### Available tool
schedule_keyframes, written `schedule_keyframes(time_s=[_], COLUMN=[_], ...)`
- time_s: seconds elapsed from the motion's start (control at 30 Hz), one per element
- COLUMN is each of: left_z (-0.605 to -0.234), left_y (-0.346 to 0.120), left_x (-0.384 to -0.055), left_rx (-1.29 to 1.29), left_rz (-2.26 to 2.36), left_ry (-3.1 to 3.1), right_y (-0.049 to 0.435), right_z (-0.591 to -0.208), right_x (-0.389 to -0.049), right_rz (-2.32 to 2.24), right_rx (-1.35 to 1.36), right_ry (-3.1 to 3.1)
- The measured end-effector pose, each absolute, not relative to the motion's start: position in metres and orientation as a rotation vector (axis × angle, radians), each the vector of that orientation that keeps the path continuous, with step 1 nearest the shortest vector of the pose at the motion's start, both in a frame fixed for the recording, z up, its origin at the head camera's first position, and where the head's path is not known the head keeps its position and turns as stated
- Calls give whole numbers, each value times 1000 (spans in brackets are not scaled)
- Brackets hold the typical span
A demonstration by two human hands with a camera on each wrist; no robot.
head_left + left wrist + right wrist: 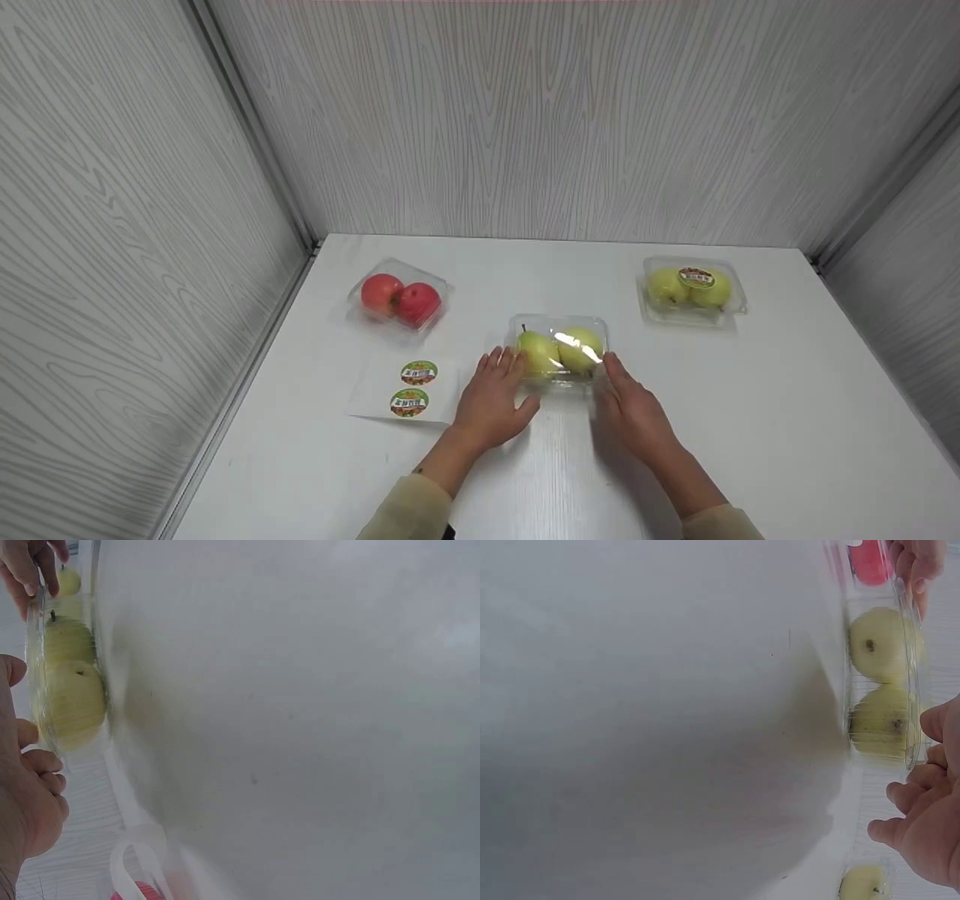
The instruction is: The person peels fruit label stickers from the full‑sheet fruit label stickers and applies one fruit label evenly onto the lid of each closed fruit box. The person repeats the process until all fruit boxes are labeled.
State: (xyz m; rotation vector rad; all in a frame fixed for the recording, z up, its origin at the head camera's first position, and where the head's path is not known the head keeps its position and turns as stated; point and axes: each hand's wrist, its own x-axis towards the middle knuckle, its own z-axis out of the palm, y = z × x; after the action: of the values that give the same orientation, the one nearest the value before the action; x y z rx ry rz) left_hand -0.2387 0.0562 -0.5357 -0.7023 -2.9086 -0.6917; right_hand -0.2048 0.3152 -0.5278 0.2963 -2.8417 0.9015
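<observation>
Two yellow-green pears lie in a clear plastic clamshell box near the middle of the table. My left hand rests its extended fingers against the box's left side, thumb spread off toward the front. On the opposite side, my right hand touches the right edge near the front corner with its fingers fairly straight. The right wrist view shows that hand with thumb by the lid rim and other fingers spread. In the head view, no label shows on this box.
A sheet with two oval fruit stickers lies left of my left hand. Behind it stands a clear box of two red fruits. Another box of pears, bearing an oval sticker, stands at the back right. Wood-grain panels enclose the table.
</observation>
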Motion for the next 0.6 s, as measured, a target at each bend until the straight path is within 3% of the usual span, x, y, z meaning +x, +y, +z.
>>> schedule_keyframes(time_s=[0.6], left_z=[-529], left_y=[54], left_x=[-232], left_rx=[-725], left_rz=[-627], left_ry=[-2932], right_y=[315], right_z=[-527], right_x=[-200], right_rz=[872], right_rx=[299], right_ry=[-2821])
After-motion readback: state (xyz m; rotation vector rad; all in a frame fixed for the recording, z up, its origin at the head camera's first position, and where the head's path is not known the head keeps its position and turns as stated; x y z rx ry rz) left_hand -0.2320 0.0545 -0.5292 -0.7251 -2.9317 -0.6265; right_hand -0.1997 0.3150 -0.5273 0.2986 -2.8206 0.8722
